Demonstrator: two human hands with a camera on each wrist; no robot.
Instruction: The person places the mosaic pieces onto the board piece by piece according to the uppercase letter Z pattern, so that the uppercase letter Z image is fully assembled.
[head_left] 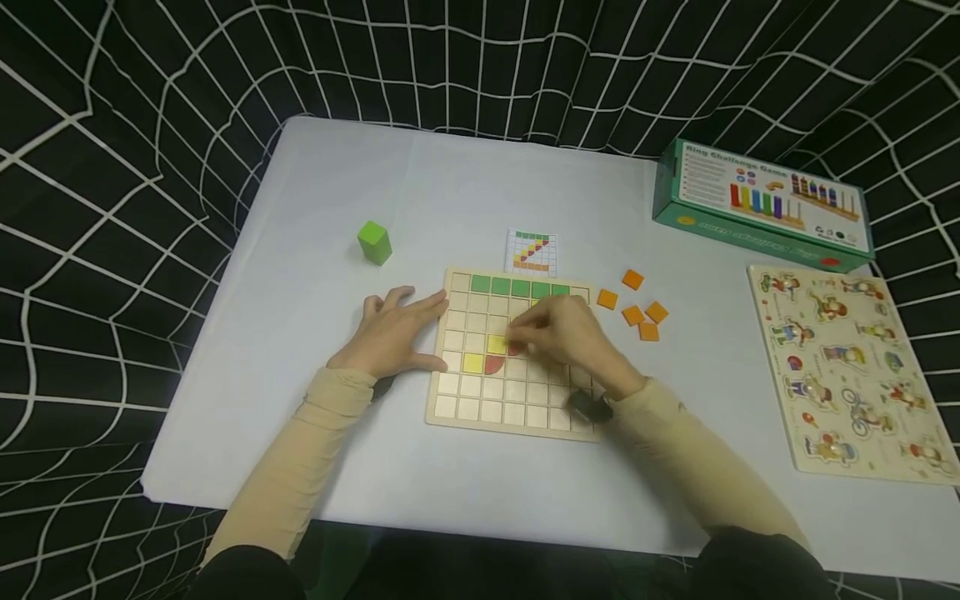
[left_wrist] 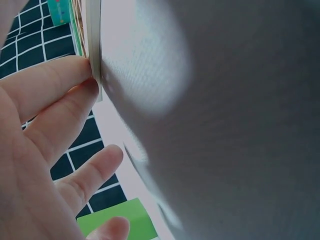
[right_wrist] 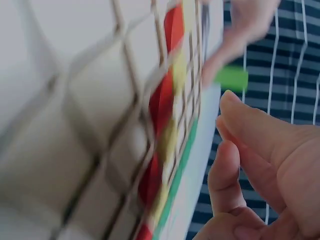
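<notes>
A light wooden grid board [head_left: 516,414] lies on the white table. My left hand [head_left: 382,337] rests at its left edge with fingers spread. In the left wrist view, two fingertips [left_wrist: 82,65] touch the board's side. Over the middle of the board is my right hand [head_left: 566,329], fingers bent and tips close to a yellow square tile [head_left: 496,343]; no piece shows between them in the right wrist view. Red rounded pieces [head_left: 493,364] and yellow tiles form a diagonal, partly hidden by this hand. Several green tiles [head_left: 520,287] line the top row.
A pattern card [head_left: 531,250] lies just behind the board. Several orange tiles [head_left: 632,315] are scattered at its right. A green block [head_left: 374,242] stands at back left. Far right are a game box [head_left: 765,204] and a wooden picture puzzle [head_left: 855,367]. Netting surrounds the table.
</notes>
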